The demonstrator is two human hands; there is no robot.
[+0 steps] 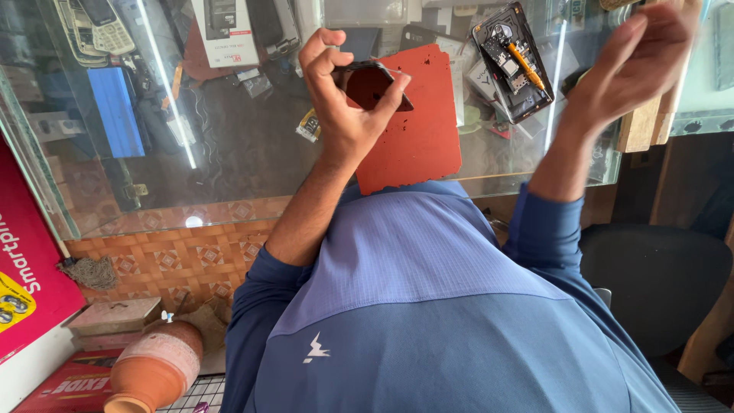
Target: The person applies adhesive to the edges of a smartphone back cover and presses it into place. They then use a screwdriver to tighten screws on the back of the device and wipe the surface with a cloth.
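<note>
A glass table [229, 153] carries a red mat [420, 138] and an opened phone with exposed circuitry [514, 65]. Below, a clay pot [157, 367] sits beside a pink box [27, 275]; a black chair seat [657, 283] stands opposite.

Mat [417, 138] lies on glass counter [229, 153], at its near edge. Left hand [348, 92] holds phone [372, 82] above mat. Opened phone [514, 61] on counter, right of mat; right hand [634, 61] right of that. Pot [153, 367] on floor, lower left.

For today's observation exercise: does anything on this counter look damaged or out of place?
Yes. A phone lies on the glass counter with its back off, circuit boards bared. The left hand holds another dark phone.
</note>
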